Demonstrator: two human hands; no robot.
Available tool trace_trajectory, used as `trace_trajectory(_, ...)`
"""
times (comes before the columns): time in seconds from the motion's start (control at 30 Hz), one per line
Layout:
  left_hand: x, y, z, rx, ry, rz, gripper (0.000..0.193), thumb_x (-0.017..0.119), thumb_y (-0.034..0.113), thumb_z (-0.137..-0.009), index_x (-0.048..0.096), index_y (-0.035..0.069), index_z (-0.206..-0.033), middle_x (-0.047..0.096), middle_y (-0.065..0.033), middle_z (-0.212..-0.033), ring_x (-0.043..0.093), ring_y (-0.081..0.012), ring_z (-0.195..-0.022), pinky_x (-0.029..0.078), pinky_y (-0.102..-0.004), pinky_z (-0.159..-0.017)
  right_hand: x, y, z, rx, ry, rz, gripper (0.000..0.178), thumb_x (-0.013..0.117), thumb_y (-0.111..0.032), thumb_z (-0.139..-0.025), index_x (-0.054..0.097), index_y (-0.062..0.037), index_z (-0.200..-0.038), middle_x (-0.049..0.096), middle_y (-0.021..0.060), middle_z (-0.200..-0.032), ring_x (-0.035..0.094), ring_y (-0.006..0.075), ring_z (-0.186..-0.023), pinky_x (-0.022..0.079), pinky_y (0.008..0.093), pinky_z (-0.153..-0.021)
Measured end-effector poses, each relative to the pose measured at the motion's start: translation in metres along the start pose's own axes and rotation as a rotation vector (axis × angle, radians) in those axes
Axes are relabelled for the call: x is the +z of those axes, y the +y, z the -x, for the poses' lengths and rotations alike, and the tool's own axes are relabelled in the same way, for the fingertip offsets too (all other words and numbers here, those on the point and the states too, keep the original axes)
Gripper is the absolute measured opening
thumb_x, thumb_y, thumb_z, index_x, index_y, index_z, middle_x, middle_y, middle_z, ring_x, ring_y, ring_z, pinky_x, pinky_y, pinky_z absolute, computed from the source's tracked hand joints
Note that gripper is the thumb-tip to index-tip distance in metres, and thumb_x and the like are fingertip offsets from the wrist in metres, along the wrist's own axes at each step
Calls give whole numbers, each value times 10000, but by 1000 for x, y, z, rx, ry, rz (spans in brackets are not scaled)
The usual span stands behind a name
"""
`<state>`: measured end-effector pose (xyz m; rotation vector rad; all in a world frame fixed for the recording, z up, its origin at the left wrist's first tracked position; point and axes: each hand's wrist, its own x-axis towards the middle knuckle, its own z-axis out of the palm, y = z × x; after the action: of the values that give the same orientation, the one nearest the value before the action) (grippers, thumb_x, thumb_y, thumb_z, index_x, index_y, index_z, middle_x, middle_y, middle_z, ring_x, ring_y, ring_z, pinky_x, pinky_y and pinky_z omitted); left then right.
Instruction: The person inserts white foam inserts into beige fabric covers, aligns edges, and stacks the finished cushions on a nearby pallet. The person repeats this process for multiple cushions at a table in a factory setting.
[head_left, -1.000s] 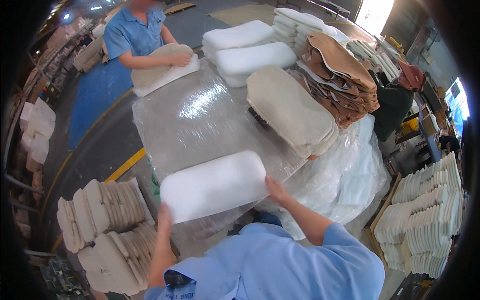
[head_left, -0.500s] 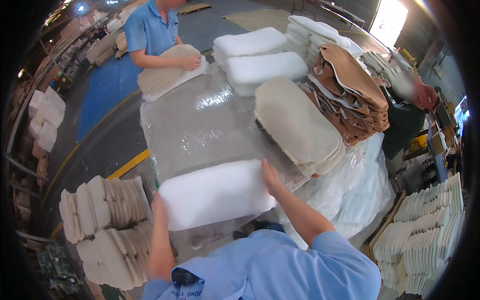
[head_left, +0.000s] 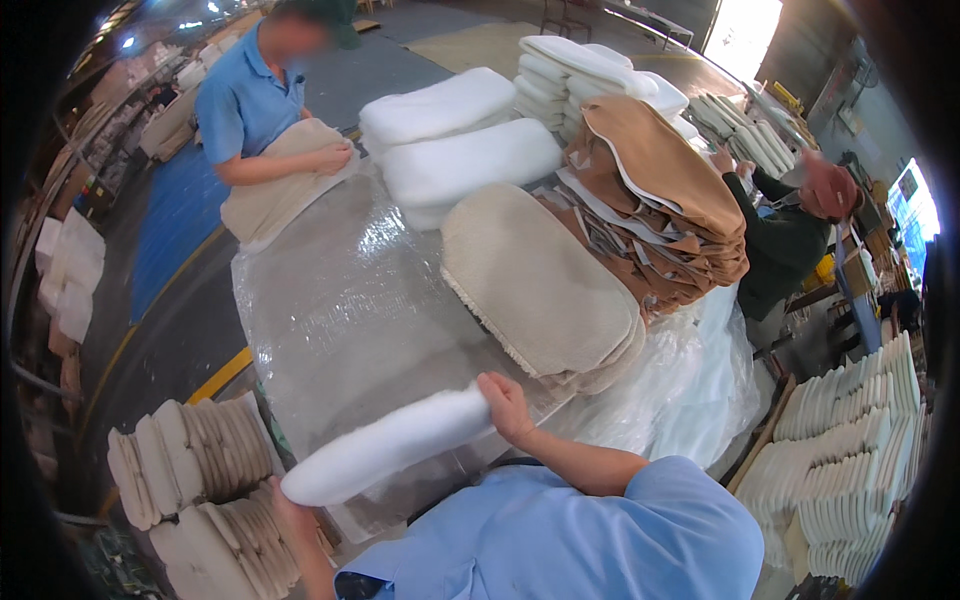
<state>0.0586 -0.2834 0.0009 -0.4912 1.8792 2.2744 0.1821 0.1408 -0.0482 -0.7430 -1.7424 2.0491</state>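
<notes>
A thick white fibre pad (head_left: 390, 447) hangs between my two hands over the near edge of the plastic-covered table (head_left: 330, 310), tilted up so that its long side edge faces me. At its right end my right hand (head_left: 508, 408) is closed on the corner. My left hand (head_left: 294, 512) grips the lower left end, with some fingers hidden behind the pad. Just beyond my right hand lies a small pile of beige fabric pieces (head_left: 545, 270) with fuzzy edges.
Behind stand stacked white pads (head_left: 475, 165) and a tall heap of brown fabric pieces (head_left: 665, 180). Across the table's left corner a person in blue (head_left: 240, 120) handles a beige piece. Beige covers (head_left: 195, 450) stand at left, white pads (head_left: 850, 450) at right. Another person (head_left: 790, 240) works behind the heap.
The white pad has tipped from showing its broad face to standing nearly edge-on, and moved lower left with both hands. My view has shifted to the right.
</notes>
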Motion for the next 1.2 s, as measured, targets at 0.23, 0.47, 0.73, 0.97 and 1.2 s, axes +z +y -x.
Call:
trace_trajectory(0.23,126,47,47,891,-615,-1414,780,864,428,-841,566,52,-1455,582,-188,-1481,611,-398,-1258,373,-528,-1196,-23,-2,12,-60,-107,176,390,623,-367,-1086,689,11,-1014,654,107,-918,611,202,-860,501,355,-792)
trace_trajectory(0.47,178,32,46,570,-746,-1634,639,909,459,-746,666,73,-1195,741,-159,-1136,680,-401,-1091,480,-533,-1003,-66,-47,-67,-474,-31,830,394,751,-385,-984,692,-60,-1199,680,166,-1203,625,384,-1146,511,478,-1001)
trace_trajectory(0.73,186,41,32,475,-911,-1680,574,932,443,-724,678,49,-1055,762,-197,-1001,723,-454,-960,552,-542,-825,-127,-97,-209,-326,430,930,395,774,-280,-939,689,-68,-1262,658,176,-1298,573,401,-1280,476,510,-1082)
trace_trajectory(0.97,197,36,26,290,-946,-1632,536,804,447,-880,719,96,-1277,765,-274,-1103,714,-482,-1112,567,-545,-895,-169,-107,-262,-38,470,1031,306,719,-223,-957,712,-104,-1238,645,168,-1355,547,405,-1329,435,570,-1132)
trace_trajectory(1.2,190,40,27,320,-930,-1561,488,788,421,-915,722,89,-1266,766,-277,-1074,720,-497,-1077,563,-553,-877,-167,-99,-271,-314,527,980,126,664,-199,-956,703,-97,-1018,637,123,-1179,569,368,-1233,465,591,-1051)
